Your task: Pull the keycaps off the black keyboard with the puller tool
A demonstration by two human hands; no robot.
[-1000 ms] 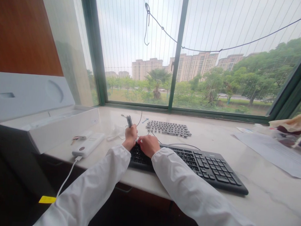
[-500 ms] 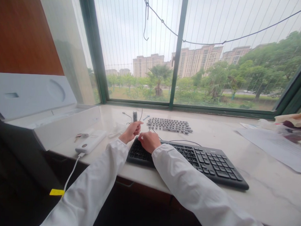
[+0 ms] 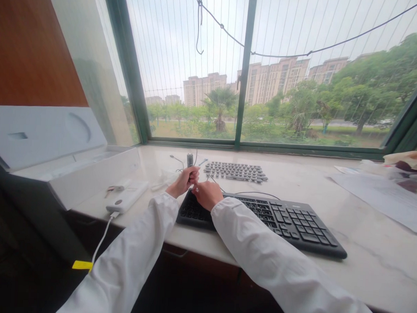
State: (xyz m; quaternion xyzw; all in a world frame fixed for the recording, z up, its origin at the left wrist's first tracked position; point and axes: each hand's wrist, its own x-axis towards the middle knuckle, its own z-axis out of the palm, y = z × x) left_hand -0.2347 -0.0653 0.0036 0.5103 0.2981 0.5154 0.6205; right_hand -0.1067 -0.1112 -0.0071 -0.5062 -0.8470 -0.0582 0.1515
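Note:
My left hand [image 3: 183,181] is closed around a dark, upright cylindrical tool [image 3: 189,160] whose top sticks out above the fist. A black keyboard [image 3: 308,236] lies below and to the right, its left part stripped of keycaps and the number pad at right still fitted. Over its upper left corner, my right hand [image 3: 208,194] is closed, fingertips pinched beside the left hand. Whatever those fingertips hold is hidden. Behind the keyboard, loose keycaps [image 3: 235,171] are laid out in rows.
At left are an open white box [image 3: 91,170], a white power bank [image 3: 128,197] with a cable [image 3: 101,244], and a key [image 3: 114,189]. A short cable [image 3: 176,160] and a small blue tool [image 3: 203,162] lie near the window. Papers [image 3: 381,197] lie at right.
My left hand has turned slightly, and the cylindrical tool in it has moved up and a little to the right. My right hand stays at the keyboard's corner. The view shifted slightly.

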